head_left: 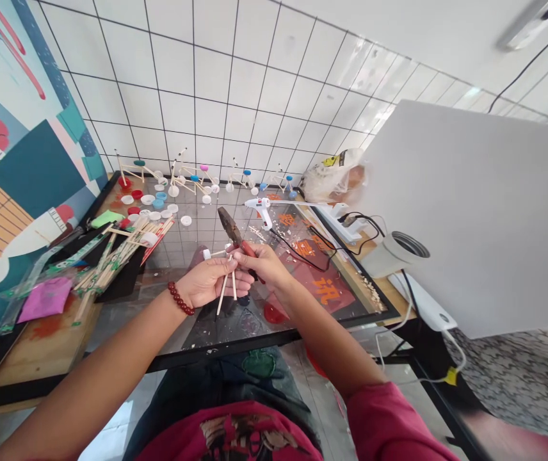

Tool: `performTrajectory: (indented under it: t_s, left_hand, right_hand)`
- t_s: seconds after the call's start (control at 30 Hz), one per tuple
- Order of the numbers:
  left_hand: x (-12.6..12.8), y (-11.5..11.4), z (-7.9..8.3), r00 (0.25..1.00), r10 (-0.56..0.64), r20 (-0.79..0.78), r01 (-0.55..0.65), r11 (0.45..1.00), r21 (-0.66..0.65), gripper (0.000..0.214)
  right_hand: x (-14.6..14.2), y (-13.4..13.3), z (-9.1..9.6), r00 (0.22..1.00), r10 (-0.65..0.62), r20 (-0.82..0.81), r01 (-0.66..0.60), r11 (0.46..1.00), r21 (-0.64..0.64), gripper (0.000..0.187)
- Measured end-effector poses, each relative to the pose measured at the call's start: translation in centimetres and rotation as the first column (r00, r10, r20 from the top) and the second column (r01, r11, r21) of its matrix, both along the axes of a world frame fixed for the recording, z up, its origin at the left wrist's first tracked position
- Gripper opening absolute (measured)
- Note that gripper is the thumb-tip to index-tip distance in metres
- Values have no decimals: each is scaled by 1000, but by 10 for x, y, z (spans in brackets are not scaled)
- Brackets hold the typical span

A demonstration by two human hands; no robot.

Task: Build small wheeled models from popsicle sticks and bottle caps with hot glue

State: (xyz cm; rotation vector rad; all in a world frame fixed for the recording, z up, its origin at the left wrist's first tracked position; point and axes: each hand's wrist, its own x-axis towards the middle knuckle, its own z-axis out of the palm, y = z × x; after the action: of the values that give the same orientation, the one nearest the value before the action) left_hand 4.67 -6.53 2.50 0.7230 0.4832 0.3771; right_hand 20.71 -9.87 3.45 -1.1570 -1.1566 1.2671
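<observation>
My left hand (pixel 207 278), with a beaded bracelet at the wrist, grips thin wooden sticks (pixel 223 296) joined in a narrow V that points toward me. A white bottle cap (pixel 207 254) sits on a stick just beyond my fingers. My right hand (pixel 268 266) is closed round red-handled pliers (pixel 230 225), their dark jaws pointing up and away. Its thumb and fingertips also meet the sticks at the top of the V. How the pieces join there is hidden by my fingers.
A white glue gun (pixel 260 208) lies beyond my hands, its cord running right. Several small stick-and-cap models (pixel 194 178) line the wall. Loose caps (pixel 147 200) and a bundle of sticks (pixel 105 262) lie left. A grey lamp-like cylinder (pixel 394 253) stands right.
</observation>
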Motion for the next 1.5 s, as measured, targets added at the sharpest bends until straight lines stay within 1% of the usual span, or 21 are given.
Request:
performTrajectory:
  t_s: [0.1,0.2,0.3,0.37,0.43,0.5,0.57,0.7,0.83,0.93,1.13,1.3,1.5]
  left_hand:
    - [2,2,-3,1000,28,-7,-28,999,-20,14]
    - [3,4,-6,994,96,-52,-98,995,-24,13]
    - [4,4,-6,985,122,-118,-125,992,-18,12]
    - [4,4,-4,985,125,-121,-126,992,-2,13]
    - [4,3,-3,984,144,-100,-142,989,32,13]
    - [4,1,-2,982,171,-85,-165,984,71,12]
    - [5,0,-2,980,179,-90,-170,981,96,13]
    - [6,-1,-3,980,161,-117,-149,983,108,15]
    - [6,-1,-4,979,178,-104,-165,979,124,15]
    - [6,0,-4,977,187,-100,-175,977,121,16]
    - [6,0,-4,978,170,-124,-160,983,89,15]
    - [6,1,-5,977,169,-132,-159,984,84,15]
    - [6,1,-7,977,164,-136,-155,985,77,15]
  right_hand:
    - [-3,6,-8,997,-40,-64,38,999,-34,33]
    - [-5,12,-16,987,-92,-128,86,995,-54,33]
    - [-2,16,-20,976,-164,-145,164,986,-15,33]
    - [2,16,-19,971,-197,-135,199,980,7,32]
    - [6,15,-18,968,-194,-157,197,980,-2,33]
    - [10,13,-17,962,-170,-215,172,985,-11,33]
    - [13,11,-17,958,-145,-246,153,988,14,32]
    - [17,9,-19,979,-123,-163,138,987,81,28]
    - [15,8,-19,988,-117,-101,122,992,44,33]
    - [12,7,-19,989,-114,-97,116,993,15,36]
    - [12,9,-19,986,-151,-77,155,987,52,31]
    - [13,9,-21,986,-151,-69,156,985,72,29]
    - [10,9,-21,984,-163,-69,168,983,69,27]
